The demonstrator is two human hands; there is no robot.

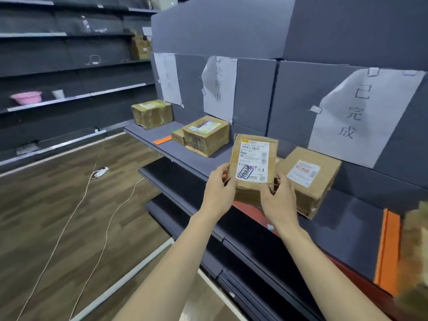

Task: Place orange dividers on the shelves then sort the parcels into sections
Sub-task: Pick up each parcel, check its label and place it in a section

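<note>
Both hands hold a small brown parcel [253,158] with a white shipping label upright above the grey shelf [162,147]. My left hand [218,188] grips its lower left edge, my right hand [278,200] its lower right corner. On the shelf sit a taped box [152,113] at the far end, a labelled box [206,135] with a tiny box [177,136] beside it, and a brown box [310,179] just right of my hands. One orange divider [162,140] lies flat between the far boxes; another orange divider [388,249] lies at the near right.
Three paper signs [363,117] hang on the grey back panel above the shelf sections. A blurred brown parcel [414,251] fills the right edge. Lower shelves [176,179] jut out below. Cables and a power strip [99,172] lie on the wooden floor. A pink basin [26,97] sits on the left racks.
</note>
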